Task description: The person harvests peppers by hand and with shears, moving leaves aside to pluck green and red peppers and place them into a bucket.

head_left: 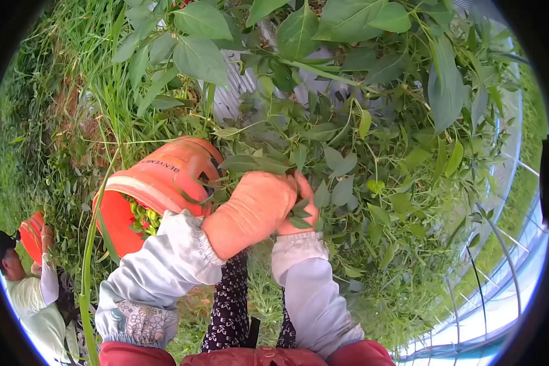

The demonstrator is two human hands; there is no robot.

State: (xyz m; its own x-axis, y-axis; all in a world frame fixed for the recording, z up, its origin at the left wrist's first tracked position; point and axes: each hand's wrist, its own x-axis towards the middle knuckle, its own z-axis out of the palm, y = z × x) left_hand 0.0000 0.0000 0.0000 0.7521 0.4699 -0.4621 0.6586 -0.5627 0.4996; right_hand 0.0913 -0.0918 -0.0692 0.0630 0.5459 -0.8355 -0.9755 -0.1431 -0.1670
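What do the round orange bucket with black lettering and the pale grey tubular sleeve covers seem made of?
Orange bucket: likely plastic, smooth, faintly glossy; stiff shape and even colour suggest it.
Grey sleeve covers: thin fabric, slight sheen; creases and gathered ends show it; fibre unclear.

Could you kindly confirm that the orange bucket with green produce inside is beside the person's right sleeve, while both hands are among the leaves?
Not quite: the head view shows the orange bucket with green produce inside beside the person's left sleeve, not the right sleeve. Both hands are indeed among the leaves.
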